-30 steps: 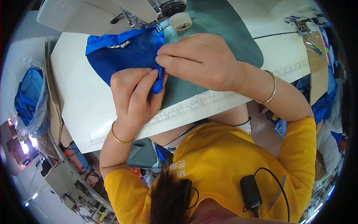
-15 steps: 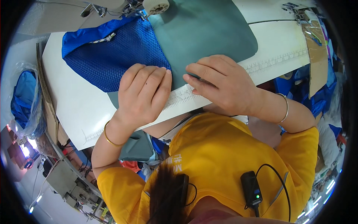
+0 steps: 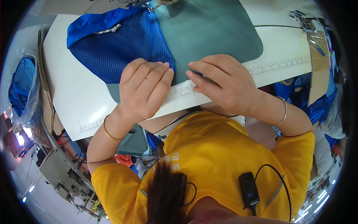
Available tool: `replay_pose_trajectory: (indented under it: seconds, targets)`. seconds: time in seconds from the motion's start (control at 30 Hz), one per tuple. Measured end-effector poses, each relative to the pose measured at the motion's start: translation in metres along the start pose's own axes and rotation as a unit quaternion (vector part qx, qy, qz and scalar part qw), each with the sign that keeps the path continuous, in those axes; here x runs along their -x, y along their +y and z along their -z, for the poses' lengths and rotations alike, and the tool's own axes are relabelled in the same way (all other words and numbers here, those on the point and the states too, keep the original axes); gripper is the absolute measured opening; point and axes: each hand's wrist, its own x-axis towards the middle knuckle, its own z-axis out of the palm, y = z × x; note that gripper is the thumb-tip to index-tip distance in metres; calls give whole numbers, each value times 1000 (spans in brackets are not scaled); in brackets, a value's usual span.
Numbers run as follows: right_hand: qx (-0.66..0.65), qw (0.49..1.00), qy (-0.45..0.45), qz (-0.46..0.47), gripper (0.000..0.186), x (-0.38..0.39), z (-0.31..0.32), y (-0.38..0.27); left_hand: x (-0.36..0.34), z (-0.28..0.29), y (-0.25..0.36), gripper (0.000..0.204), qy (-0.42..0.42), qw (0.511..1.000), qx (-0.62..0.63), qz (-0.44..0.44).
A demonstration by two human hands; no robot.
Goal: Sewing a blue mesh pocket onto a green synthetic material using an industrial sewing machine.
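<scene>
A blue mesh pouch piece (image 3: 119, 48) with a blue hem and white knotted cord (image 3: 112, 29) lies over the left part of a greenish-grey fabric panel (image 3: 209, 30), its top right corner by the sewing machine's foot (image 3: 148, 7). My left hand (image 3: 145, 89) has its fingers bunched on the pouch's lower right edge, gripping it against the panel. To its right, my right hand (image 3: 227, 82) holds the panel's near edge with bent fingers; the thumb is partly hidden. A printed measuring scale (image 3: 279, 63) runs along the white table's front.
At left are a bag of blue pieces (image 3: 24, 82) and cardboard sheets (image 3: 44, 78). A cardboard flap (image 3: 319, 74) and blue fabric (image 3: 287, 91) are at the right edge. Grey-green fabric (image 3: 134, 143) lies below the table.
Both hands have moved down from the folded blue edge, my right one also rightward onto the green panel. The pouch now lies spread out. The last half-second shows little difference.
</scene>
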Motion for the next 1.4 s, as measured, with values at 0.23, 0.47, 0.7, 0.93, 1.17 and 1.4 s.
replay_pose_trajectory:
  seconds: [0.23,0.47,0.7,0.93,1.17,1.4]
  targets:
    - [-6,1000,5,-3,36,-1,0,0,-5,1,7,30,-20,999,-27,1]
    - [-14,1000,6,-5,36,-1,1,0,-5,-1,11,30,-28,999,-45,-1]
    - [-12,1000,1,-7,35,-1,1,0,-7,-1,14,31,-33,998,-44,17]
    - [-10,1000,-6,-4,36,-3,2,2,-9,-1,19,34,-38,998,-43,38]
    - [6,1000,12,9,33,-23,-5,12,-8,-1,18,29,-33,998,-19,40]
    - [-10,1000,-2,9,38,-26,-6,15,-14,11,22,25,-38,995,36,85]
